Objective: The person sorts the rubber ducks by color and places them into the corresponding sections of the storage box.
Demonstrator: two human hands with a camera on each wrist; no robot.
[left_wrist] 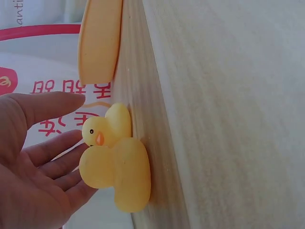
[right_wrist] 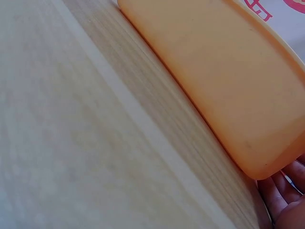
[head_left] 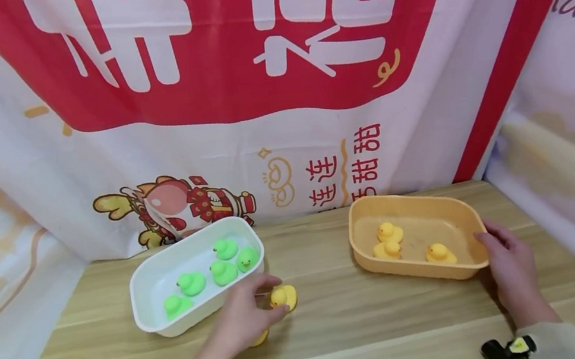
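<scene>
My left hand (head_left: 245, 313) reaches over two yellow rubber ducks on the table. Its thumb and fingers are spread around the farther duck (head_left: 284, 297); in the left wrist view a gap shows between the thumb and that duck. The nearer duck (left_wrist: 132, 176) is mostly hidden under the hand in the head view. At the right, my right hand (head_left: 513, 265) grips the end of an orange plastic bin (head_left: 417, 268), thumb at the rim and fingers outside. Inside that bin sit three yellow ducks (head_left: 440, 253). The right wrist view shows fingers (right_wrist: 281, 188) against the bin's corner.
A white bin (head_left: 197, 319) with several green rubber ducks (head_left: 223, 272) stands left, close beside my left hand. A printed cloth (head_left: 281, 126) hangs behind both bins and along the sides. The wood-grain table (head_left: 318, 253) lies between the bins.
</scene>
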